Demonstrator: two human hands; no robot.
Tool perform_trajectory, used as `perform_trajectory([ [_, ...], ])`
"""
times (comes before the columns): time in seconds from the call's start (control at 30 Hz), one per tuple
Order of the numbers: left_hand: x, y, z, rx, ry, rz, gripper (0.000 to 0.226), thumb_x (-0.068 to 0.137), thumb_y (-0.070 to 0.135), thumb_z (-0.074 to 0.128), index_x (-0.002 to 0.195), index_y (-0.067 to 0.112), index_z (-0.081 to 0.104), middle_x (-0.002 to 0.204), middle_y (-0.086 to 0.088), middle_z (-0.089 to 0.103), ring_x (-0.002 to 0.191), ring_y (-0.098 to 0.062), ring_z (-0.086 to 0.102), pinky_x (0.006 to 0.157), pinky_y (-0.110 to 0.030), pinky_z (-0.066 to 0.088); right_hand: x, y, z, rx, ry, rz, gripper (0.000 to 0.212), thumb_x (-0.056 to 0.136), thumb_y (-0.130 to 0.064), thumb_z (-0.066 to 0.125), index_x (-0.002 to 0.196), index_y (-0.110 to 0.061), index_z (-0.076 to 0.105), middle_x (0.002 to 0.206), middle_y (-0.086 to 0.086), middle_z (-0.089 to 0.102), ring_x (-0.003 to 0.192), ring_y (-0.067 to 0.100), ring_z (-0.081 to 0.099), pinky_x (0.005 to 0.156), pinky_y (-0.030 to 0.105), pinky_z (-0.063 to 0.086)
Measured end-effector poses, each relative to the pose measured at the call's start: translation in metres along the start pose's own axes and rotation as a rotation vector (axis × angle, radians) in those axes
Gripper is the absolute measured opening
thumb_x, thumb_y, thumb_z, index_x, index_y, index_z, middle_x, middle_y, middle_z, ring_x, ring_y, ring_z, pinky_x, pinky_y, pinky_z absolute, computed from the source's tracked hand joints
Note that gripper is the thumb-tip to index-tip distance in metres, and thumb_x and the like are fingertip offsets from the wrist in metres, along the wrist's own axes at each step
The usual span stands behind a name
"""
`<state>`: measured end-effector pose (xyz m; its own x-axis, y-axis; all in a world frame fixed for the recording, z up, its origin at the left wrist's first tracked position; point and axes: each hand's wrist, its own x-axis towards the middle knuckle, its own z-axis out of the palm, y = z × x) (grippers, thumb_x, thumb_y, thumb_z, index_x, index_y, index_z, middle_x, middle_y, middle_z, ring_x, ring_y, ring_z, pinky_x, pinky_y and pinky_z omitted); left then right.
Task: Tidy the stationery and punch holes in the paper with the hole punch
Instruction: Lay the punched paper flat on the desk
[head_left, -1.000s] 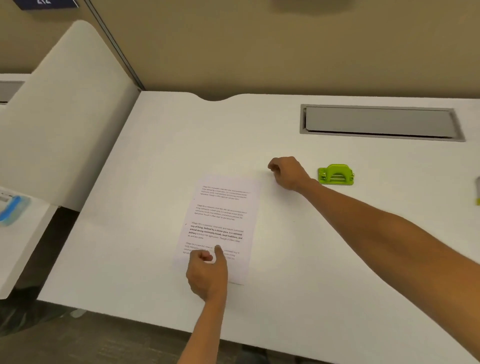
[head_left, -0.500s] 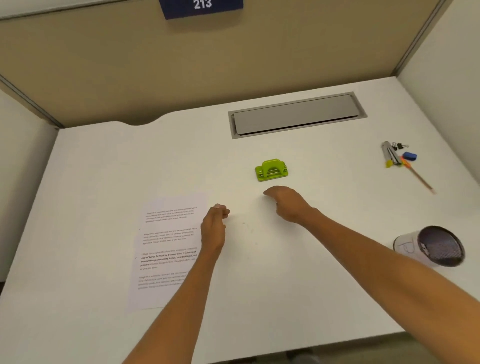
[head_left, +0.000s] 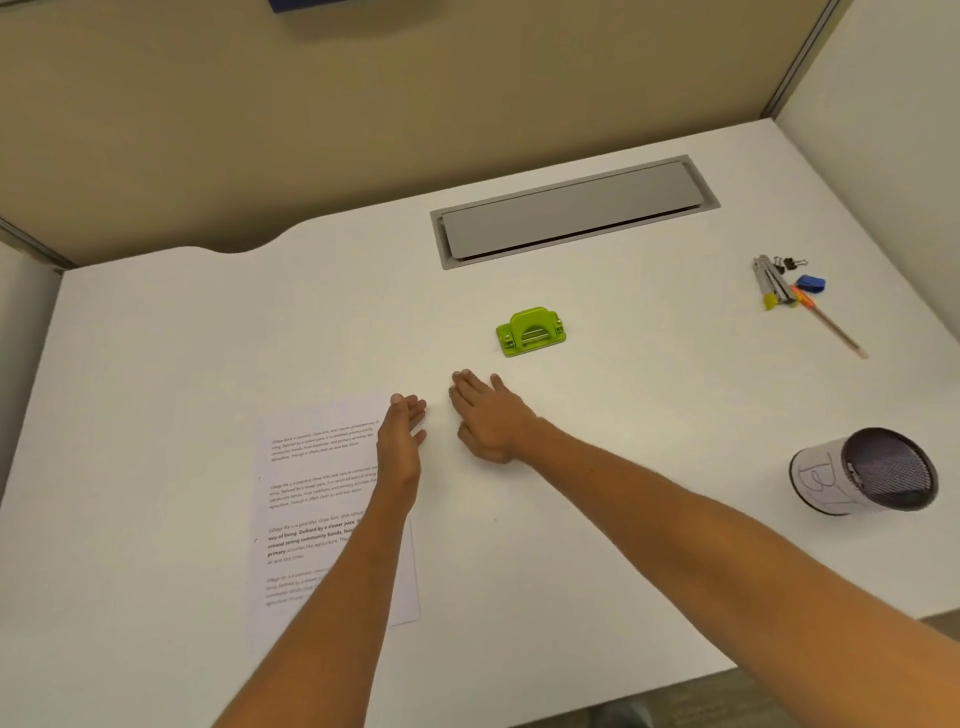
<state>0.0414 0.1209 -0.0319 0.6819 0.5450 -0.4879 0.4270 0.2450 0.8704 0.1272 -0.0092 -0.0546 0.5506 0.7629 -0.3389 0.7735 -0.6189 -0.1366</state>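
On desk (head_left: 156, 338): one punch (head_left: 531, 331), one sheet (head_left: 311, 499).

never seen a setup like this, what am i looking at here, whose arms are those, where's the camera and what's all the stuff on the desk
No machine here: the arms belong to a person who wears a camera on the head, so the one picture looks forward and down at their own hands. The left hand and the right hand are both open with straight fingers and hold nothing. They are over a white desk. A printed sheet of paper lies under the left forearm. A green hole punch sits just beyond the hands. Far right lie a stapler, binder clips, a small blue item and a pencil. A mesh pen cup lies tipped on its side.
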Motion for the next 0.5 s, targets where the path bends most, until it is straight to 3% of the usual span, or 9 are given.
perform_trajectory([
  [0.27,-0.004,0.001,0.004,0.014,-0.044,-0.013,0.056,0.107,0.043,0.023,0.129,0.003,0.055,0.132,-0.017,0.061,0.126,-0.026,0.055,0.111,-0.045,0.041,-0.067,-0.032,0.042,0.02,0.051,-0.026,0.073,0.095,-0.038,0.03,0.155,-0.002,0.011,0.164,0.019,0.009,0.152,0.031,0.005,0.122,0.055,0.001],
  [0.37,0.0,0.007,0.007,0.025,-0.056,-0.04,0.059,0.107,0.045,0.021,0.129,0.003,0.055,0.131,-0.017,0.063,0.123,-0.027,0.057,0.109,-0.046,0.043,-0.068,-0.039,0.036,0.048,0.098,0.014,0.074,0.093,-0.036,0.032,0.155,-0.002,0.01,0.162,0.02,0.015,0.152,0.032,0.009,0.122,0.056,-0.001],
  [0.5,0.007,0.011,0.003,0.039,-0.074,-0.034,0.06,0.106,0.047,0.021,0.128,0.003,0.056,0.129,-0.016,0.063,0.121,-0.026,0.058,0.106,-0.046,0.044,-0.048,-0.06,0.03,0.019,0.135,0.066,0.074,0.094,-0.04,0.031,0.155,-0.003,0.011,0.164,0.018,0.009,0.152,0.03,0.001,0.119,0.06,-0.006],
])
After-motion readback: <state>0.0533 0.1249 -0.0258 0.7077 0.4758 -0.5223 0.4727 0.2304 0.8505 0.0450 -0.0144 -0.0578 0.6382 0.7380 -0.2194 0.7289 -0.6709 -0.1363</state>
